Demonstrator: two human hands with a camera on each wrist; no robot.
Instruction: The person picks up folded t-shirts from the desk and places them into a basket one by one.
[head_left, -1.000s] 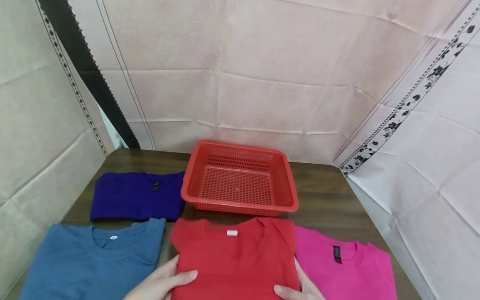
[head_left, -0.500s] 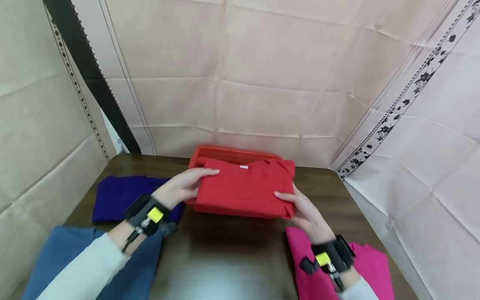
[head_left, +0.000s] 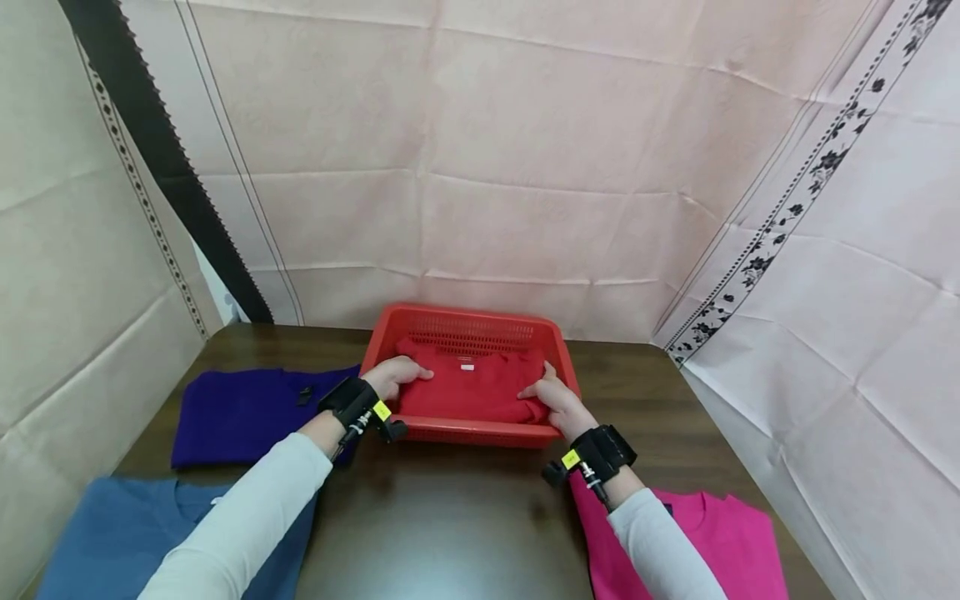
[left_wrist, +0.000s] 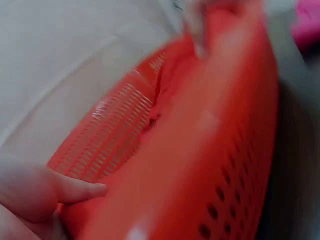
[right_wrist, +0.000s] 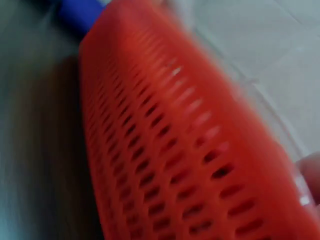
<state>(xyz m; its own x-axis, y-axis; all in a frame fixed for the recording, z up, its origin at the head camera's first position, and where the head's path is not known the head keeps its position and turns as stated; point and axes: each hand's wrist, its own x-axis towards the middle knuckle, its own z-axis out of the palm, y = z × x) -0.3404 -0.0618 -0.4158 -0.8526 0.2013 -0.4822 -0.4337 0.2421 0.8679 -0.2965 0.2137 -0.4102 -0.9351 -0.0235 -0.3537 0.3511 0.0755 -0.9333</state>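
Clearly, in the head view, the red shirt [head_left: 472,393] is seen lying folded inside the red basket [head_left: 472,428], with its small white label [head_left: 467,367] turned up. At its left edge it is gripped by the left hand [head_left: 393,377], the thumb [head_left: 422,373] being laid on top, and at its right edge it is gripped by the right hand [head_left: 557,402]; the undersides of both hands are hidden by the cloth and the basket. On the table [head_left: 435,517], just left of the basket, the purple shirt [head_left: 232,417] is partly covered by the left wrist strap [head_left: 348,402]. The blue shirt [head_left: 112,529] and the pink shirt [head_left: 727,542] are cut off by the lower border, and each is crossed by one pale sleeve [head_left: 247,517]. In the left wrist view, which is blurred, the holes of the outer wall [left_wrist: 250,150] are shown larger than in the head view, while the right hand is seen only as a pale smear at the top. In the right wrist view, the inside of the basket is concealed by its slotted side; the right hand is cut off at the border, and its hold cannot be told from this angle alone. A blurred blue-purple patch [right_wrist: 80,15] is noticed in the upper left corner.
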